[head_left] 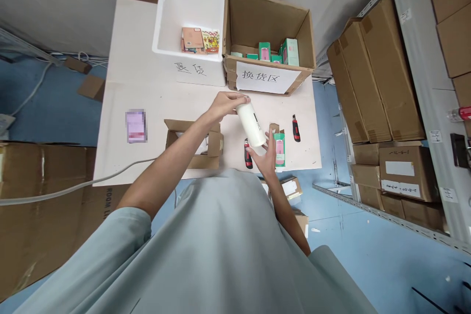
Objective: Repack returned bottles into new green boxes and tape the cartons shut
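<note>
The white bottle [250, 122] is between the two hands, over the middle-right part of the tabletop [147, 73] and apparently lifted clear of it. Its long axis runs slantwise from far left to near right, more along the near-far direction than across. How much one end is higher than the other is hard to tell from this view.

The left hand [231, 103] is at the far-left end, its fingers and thumb closed around that end, so it has the firmer hold. The right hand [265, 153] is at the near-right end, closer to the body, with its fingers spread wide and the thumb well out to the left. Its fingertips are at the base or just beside it; whether they bear any weight cannot be told. Dark lettering shows on the bottle's right side.

Under and around the right hand lie a green box with a pink panel [280, 158], just to the right, and a red-and-black cutter [248, 155], just to the left. A second cutter [296, 129] lies farther right. The small open carton [214, 144] is left of the bottle, beside the left forearm, and the large cardboard box [270, 7] stands beyond the hands on the far side.
</note>
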A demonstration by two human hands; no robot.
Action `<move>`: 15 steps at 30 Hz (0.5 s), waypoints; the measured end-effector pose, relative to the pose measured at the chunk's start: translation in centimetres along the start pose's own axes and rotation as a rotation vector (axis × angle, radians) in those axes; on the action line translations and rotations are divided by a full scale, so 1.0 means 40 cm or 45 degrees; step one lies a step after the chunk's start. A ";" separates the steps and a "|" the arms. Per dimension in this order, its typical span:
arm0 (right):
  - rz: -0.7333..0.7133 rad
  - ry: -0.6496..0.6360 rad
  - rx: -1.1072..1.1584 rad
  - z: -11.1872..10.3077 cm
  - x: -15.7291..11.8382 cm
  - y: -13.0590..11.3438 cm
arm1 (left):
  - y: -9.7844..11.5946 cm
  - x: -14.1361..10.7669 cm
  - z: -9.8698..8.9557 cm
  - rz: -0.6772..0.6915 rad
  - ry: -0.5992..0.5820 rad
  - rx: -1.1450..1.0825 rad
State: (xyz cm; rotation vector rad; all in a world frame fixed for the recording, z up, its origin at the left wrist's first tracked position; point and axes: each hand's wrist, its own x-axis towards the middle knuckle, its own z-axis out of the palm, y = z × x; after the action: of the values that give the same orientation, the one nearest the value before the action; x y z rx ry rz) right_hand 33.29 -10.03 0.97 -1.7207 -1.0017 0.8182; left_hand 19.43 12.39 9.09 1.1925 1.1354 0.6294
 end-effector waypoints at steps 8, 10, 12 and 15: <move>0.405 -0.101 0.538 0.002 -0.005 -0.068 | -0.016 -0.052 -0.007 -0.013 -0.065 -0.032; 0.586 -0.258 0.866 -0.018 -0.011 -0.072 | -0.012 -0.063 -0.015 0.021 -0.076 -0.015; 0.720 -0.364 1.132 -0.034 -0.018 -0.076 | -0.009 -0.071 -0.012 0.091 -0.074 -0.001; 0.897 -0.490 1.368 -0.043 -0.029 -0.078 | -0.008 -0.079 0.007 0.125 -0.149 -0.071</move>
State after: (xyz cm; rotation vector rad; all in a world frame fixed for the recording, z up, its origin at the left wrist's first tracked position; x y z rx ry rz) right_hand 33.44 -11.08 4.55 -0.9249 -0.0227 1.7743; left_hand 18.53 9.44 9.85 1.2272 0.9603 0.6534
